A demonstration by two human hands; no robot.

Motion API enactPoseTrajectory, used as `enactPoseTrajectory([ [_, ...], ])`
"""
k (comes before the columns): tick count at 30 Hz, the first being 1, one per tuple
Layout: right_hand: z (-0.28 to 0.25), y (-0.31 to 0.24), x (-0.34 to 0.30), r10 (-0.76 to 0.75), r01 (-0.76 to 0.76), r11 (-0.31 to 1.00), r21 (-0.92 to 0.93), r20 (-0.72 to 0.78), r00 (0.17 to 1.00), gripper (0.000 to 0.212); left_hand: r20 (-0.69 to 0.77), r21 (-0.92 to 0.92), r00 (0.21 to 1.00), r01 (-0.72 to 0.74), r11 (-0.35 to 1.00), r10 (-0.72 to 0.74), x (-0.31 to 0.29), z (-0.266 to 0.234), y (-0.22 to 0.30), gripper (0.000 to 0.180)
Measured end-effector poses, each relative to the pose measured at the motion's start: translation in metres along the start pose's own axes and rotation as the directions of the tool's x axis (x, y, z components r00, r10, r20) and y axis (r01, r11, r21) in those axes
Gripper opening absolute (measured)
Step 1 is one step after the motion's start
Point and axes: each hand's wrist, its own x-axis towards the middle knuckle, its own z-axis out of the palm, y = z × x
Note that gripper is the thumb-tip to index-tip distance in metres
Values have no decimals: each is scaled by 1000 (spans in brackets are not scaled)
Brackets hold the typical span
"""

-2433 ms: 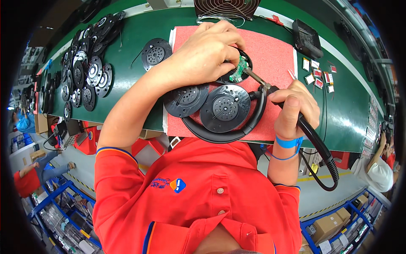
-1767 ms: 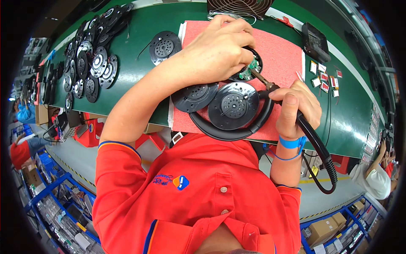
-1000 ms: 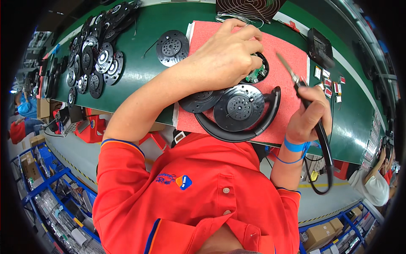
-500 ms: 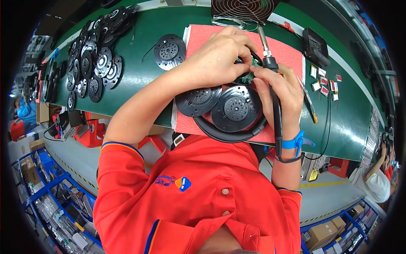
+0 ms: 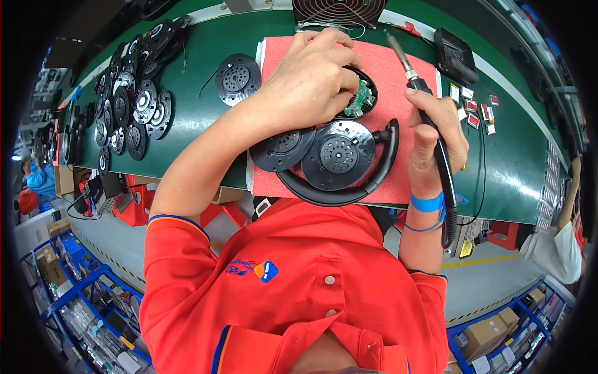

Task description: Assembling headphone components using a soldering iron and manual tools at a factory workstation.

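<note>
My left hand point(image 5: 314, 78) arches over a black headphone ear cup point(image 5: 374, 87), fingers curled onto its left side. A green circuit board point(image 5: 357, 101) shows inside the cup; the fingertips are partly hidden. In my right hand point(image 5: 456, 134) is a black soldering iron point(image 5: 443, 165), its metal tip pointing up and away from the board. Below the cup lies a round black speaker plate point(image 5: 339, 154) with holes, inside the curve of a black headband point(image 5: 333, 198). Another speaker plate point(image 5: 277, 153) sits left of it, partly under my left forearm.
A pink foam mat point(image 5: 402, 159) covers the work spot on the green table point(image 5: 199, 137). Further left are a single speaker plate point(image 5: 238, 79) and a heap of plates point(image 5: 128, 93). A fan point(image 5: 339, 11), a black box point(image 5: 456, 56) and several small battery packs point(image 5: 473, 112) lie beyond.
My right hand has drawn back to the right with the soldering iron, away from the board. The circuit board is now in plain sight. My left hand stays on the ear cup.
</note>
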Motion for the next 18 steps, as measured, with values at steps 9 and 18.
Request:
enactPoseTrajectory([
  [9, -10, -4, -4, -123, 126, 987, 103, -40, 992, 53, 43, 74, 999, -34, 997, 30, 4, -4, 1, 6],
  [18, -3, -7, -2, -91, 90, 987, 134, 0, 996, 49, 51, 91, 998, -40, 995, 36, 6, -5, 1, 5],
])
